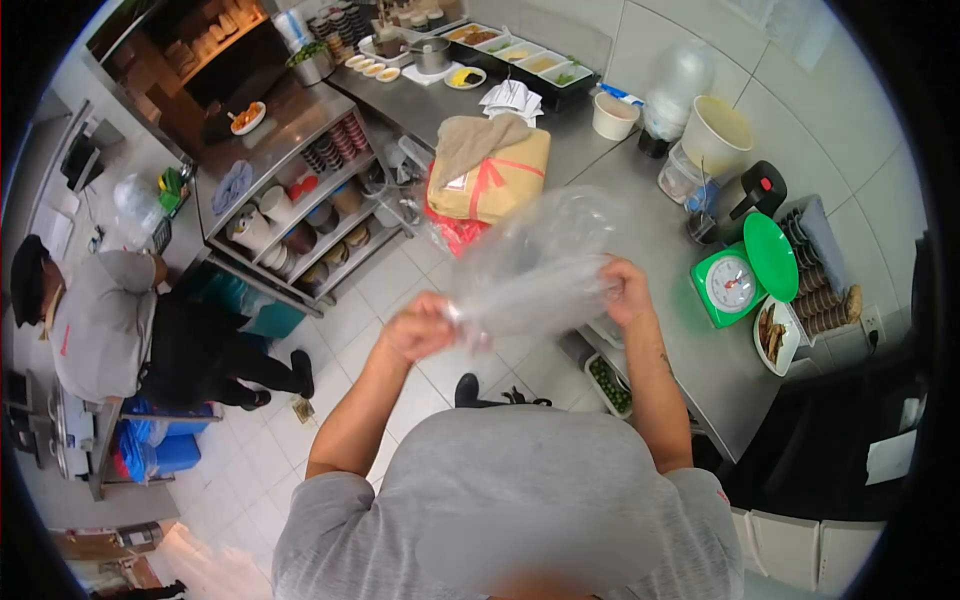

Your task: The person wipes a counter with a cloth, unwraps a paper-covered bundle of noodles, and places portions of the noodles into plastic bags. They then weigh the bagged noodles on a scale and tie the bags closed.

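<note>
Person has clear plastic bag (pixel 540 255) mid-air, stretched btwn hands, beside steel counter (pixel 690 370). Grip: left hand (pixel 420 330) fisted on one end, right hand (pixel 628 290) pinching opposite edge. Prob v. light, limp, slippery film; best held at edges, not middle.

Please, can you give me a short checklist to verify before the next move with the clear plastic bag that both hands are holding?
1. The left hand grips one end of the clear plastic bag: ok.
2. The right hand grips the other end: ok.
3. Bag mouth open: cannot tell, the film is blurred.
4. Nothing visible inside the bag: ok.
5. Bare counter between the bag and the green scale: ok.
6. The co-worker is well apart from both hands: ok.
</note>
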{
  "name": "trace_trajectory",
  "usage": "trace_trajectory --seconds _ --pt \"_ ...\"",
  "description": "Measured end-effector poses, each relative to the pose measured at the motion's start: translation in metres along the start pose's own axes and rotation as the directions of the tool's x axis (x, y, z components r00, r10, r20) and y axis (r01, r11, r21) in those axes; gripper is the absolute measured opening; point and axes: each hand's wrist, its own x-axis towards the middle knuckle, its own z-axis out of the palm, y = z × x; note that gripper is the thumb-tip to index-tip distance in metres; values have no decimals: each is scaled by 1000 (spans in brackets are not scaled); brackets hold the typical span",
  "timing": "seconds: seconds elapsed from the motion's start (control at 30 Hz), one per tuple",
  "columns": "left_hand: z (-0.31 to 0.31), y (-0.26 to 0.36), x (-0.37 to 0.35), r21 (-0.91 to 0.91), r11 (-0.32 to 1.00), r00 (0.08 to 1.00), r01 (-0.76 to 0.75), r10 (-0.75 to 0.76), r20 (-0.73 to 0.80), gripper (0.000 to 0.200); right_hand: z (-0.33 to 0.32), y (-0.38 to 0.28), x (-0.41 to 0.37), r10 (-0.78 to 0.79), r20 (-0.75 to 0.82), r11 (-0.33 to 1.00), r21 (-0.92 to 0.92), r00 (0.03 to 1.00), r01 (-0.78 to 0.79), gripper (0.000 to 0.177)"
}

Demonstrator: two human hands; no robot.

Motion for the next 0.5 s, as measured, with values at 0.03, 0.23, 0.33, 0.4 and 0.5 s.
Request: trace_trajectory --seconds 0.03,0.23,0.33,0.4,0.5 --pt "-9 -14 -1 -130 991 993 40 -25 112 18 -10 -4 7 28 -42 991 134 999 -22 19" --pt "-14 0 13 614 748 870 250 105 -483 21 6 -19 -3 18 -1 952 305 1000 -16 21" --pt "-28 15 22 725 549 848 415 55 -526 31 12 -17 -16 -125 89 988 -78 988 132 30" --pt "-29 24 32 614 769 863 175 180 -471 33 25 -12 -18 -303 105 848 -423 947 318 34" --pt "-34 28 39 203 977 918 -65 138 -371 29 33 13 -13 -559 74 447 -812 826 375 37"
